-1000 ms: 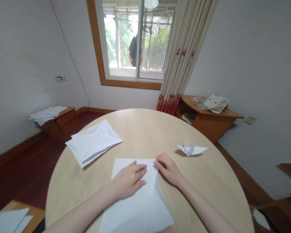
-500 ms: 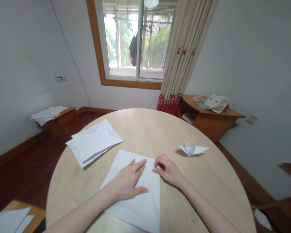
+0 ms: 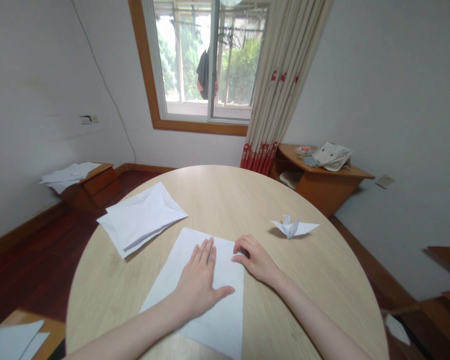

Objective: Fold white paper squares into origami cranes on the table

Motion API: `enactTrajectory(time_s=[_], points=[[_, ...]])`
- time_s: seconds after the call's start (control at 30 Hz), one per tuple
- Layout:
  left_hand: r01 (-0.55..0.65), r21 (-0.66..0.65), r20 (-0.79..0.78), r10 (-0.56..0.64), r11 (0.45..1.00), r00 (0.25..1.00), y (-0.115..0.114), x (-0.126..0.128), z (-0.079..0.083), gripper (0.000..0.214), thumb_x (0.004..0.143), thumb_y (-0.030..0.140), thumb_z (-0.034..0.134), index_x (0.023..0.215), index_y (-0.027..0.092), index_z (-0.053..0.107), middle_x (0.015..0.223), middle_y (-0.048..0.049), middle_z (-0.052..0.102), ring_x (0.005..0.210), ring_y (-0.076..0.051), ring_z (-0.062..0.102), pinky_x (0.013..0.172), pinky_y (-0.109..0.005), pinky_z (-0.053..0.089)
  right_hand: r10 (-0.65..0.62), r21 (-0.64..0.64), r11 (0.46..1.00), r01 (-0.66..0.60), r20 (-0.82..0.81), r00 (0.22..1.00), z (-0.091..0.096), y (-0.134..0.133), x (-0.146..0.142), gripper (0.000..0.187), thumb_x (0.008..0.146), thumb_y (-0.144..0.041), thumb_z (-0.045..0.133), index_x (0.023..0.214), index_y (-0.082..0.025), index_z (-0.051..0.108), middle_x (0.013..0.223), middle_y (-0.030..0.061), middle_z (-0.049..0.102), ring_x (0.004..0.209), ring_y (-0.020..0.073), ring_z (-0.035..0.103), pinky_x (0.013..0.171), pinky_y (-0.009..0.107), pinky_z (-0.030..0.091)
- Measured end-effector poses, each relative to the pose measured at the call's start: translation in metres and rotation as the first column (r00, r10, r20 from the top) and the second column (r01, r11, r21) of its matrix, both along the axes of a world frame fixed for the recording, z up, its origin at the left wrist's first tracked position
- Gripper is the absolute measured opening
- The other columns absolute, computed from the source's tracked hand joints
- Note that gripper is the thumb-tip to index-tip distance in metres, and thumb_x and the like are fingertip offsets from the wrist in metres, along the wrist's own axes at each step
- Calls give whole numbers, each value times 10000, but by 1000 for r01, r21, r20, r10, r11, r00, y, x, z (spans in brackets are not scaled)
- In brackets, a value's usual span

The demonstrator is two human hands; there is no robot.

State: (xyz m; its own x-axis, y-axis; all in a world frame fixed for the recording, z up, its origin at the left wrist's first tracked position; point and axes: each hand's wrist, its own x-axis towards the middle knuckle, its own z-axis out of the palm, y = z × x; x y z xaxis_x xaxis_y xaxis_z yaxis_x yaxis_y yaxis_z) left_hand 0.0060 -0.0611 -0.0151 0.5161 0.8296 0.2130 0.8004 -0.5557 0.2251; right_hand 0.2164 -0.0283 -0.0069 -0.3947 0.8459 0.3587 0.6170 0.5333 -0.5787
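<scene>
A large sheet of white paper (image 3: pixel 165 285) lies on the round pale wood table (image 3: pixel 285 305), its upper part a little folded or creased. My left hand (image 3: pixel 198 285) presses flat on the sheet with its fingers spread. My right hand (image 3: pixel 253 260) curls over the sheet's right edge, and its fingers grip the paper there. A folded white paper piece (image 3: pixel 140 217) lies on the table to the left of the sheet. A small white origami crane (image 3: pixel 293 226) stands to the right, beyond my right hand.
The table's round edge curves around the work area, with a dark red wood floor beyond. A wooden side table (image 3: pixel 322 172) holds a cloth bag (image 3: pixel 332 156). A low cabinet (image 3: pixel 95 190) at the left carries loose papers. More paper sheets (image 3: pixel 11 340) lie at the bottom left.
The sheet has turned under my hands, its lower corner now reaching further left. My left hand's fingers have spread and point further up. The view has tilted slightly.
</scene>
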Motion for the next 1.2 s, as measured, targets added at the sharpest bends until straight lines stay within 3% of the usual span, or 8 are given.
enactTrajectory(time_s=[0.2,0.47,0.7,0.87,1.2], points=[[-24,45,42,22,999,999,9,-7,-2,921,714,701,603,1385,116,367,1504,-234,249,1394,-387,194,1087,-588,247,26,-39,999,-27,-10,1000,3,-3,4,47,841,-208,629,886,-217,623,943,49,631,948,219,541,851,385,426],[-84,51,-20,85,995,996,15,-9,5,883,739,610,655,1382,73,374,1503,-246,235,1401,-375,172,1107,-558,236,48,-94,995,-39,98,994,5,-7,16,268,853,-254,618,1119,-257,645,1198,72,606,1140,248,488,1000,452,365],[-104,74,10,104,992,995,17,-11,4,762,769,496,671,1371,113,403,1510,-210,253,1406,-362,168,1117,-564,205,145,-220,971,-97,216,965,6,-8,21,596,869,-416,592,1411,-261,400,1505,75,326,1411,268,212,1134,507,177],[-110,85,33,107,990,994,19,-12,4,690,772,412,678,1351,128,433,1502,-198,284,1399,-367,195,1109,-568,213,178,-245,963,-112,269,946,13,-12,18,641,842,-492,606,1402,-249,408,1512,83,283,1424,276,149,1146,520,116],[-121,123,90,111,985,990,19,-15,5,547,801,239,592,1328,155,469,1484,-166,334,1397,-360,200,1099,-588,206,196,-169,973,-154,263,945,19,-16,12,512,861,-466,602,1310,-230,533,1456,94,391,1401,268,237,1139,535,162]])
